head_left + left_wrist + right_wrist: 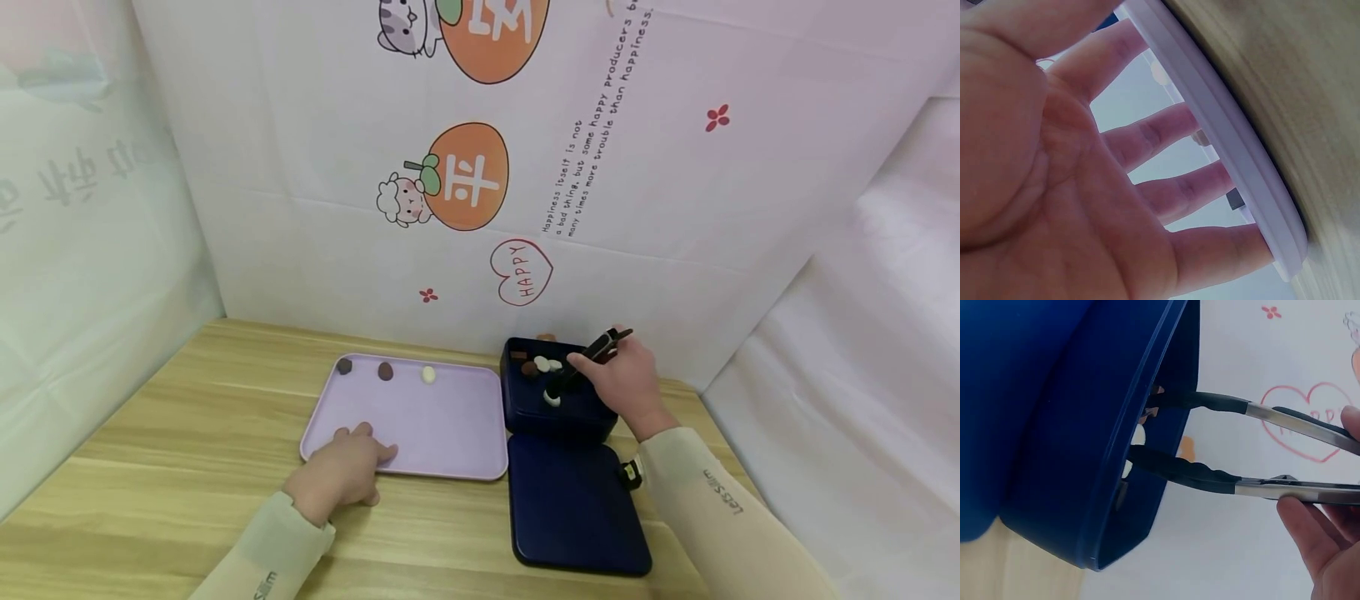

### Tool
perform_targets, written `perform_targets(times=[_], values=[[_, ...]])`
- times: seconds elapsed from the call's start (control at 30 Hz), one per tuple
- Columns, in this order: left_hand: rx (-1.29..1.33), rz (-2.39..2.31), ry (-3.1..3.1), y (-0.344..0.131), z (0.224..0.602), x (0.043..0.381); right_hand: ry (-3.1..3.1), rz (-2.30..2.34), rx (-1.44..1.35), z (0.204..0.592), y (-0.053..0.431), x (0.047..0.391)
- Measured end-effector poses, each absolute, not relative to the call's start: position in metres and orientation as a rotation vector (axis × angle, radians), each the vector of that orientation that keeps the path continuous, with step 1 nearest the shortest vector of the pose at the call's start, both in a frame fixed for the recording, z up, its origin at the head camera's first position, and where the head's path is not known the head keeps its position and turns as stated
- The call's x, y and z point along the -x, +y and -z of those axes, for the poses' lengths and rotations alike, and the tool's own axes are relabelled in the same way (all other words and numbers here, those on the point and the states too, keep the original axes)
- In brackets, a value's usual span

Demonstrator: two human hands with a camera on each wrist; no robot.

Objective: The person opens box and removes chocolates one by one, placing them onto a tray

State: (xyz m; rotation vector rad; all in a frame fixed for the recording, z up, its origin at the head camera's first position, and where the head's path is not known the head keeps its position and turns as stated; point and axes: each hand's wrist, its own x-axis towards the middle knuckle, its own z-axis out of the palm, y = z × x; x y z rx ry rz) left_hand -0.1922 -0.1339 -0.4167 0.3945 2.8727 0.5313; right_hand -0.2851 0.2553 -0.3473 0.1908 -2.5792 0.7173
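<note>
My right hand [626,379] grips a pair of tongs [1191,474] with black ends and metal arms. The tongs reach into a navy blue box [558,423], their two arms spread apart. One black end is right at a white piece [552,399]. More white pieces [543,363] and brown ones [529,368] lie in the box. My left hand [345,467] rests on the near-left rim of a lilac tray [450,425], fingers spread across it. Along the tray's far side sit a dark grey piece [344,366], a brown oval piece [386,371] and a cream one [428,374].
In front of the box, its navy lid [577,508] lies flat on the wooden table [420,533], with a black clasp [632,473] at its right side. A white printed cloth [337,250] stands behind, and pale cloths hang at both sides.
</note>
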Motion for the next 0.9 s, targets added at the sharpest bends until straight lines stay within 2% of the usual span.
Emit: perform_targets(times=[0.43,0.9], values=[[-0.392,-0.533,2.871,-0.133,0.416,0.192,-2.635,-0.933,0.134,0.363,0.280,0.301],[-0.379,-0.523,2.875,-0.134,0.417,0.192,-2.595,-0.794,0.117,0.359,0.278,0.299]])
